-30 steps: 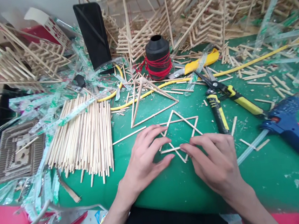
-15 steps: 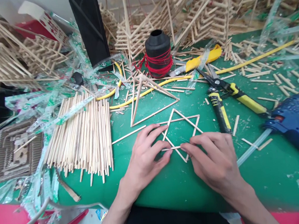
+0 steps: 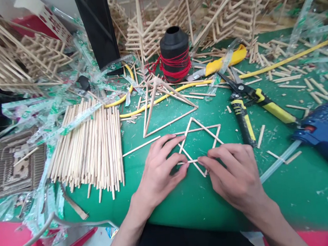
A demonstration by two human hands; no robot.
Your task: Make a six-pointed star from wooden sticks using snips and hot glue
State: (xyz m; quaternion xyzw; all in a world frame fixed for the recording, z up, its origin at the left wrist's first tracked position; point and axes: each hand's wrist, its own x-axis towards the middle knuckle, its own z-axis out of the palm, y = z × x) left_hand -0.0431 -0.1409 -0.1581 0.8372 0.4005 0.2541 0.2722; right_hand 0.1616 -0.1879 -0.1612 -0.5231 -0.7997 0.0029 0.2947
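A six-pointed star of thin wooden sticks (image 3: 199, 129) lies flat on the green table in front of me. My left hand (image 3: 164, 169) pinches the star's near stick at its left, between thumb and index finger. From the right, my right hand (image 3: 233, 168) grips the same stick with its fingertips and covers the star's lower right corner. Just behind the star stands a frame of joined sticks (image 3: 151, 110). One loose stick (image 3: 141, 146) points toward my left fingers, and a pile of sticks (image 3: 92, 149) lies further left.
Black-and-yellow pliers (image 3: 243, 119) and a blue glue gun (image 3: 321, 135) lie at the right. A yellow cutter (image 3: 226, 61), a black cone with red thread (image 3: 175, 54) and a dark phone-like slab (image 3: 97, 32) are behind. A cardboard tray (image 3: 4, 165) sits left.
The view has shifted slightly, so the objects at the back appear a little displaced. Both hands keep their hold on the star's near stick.
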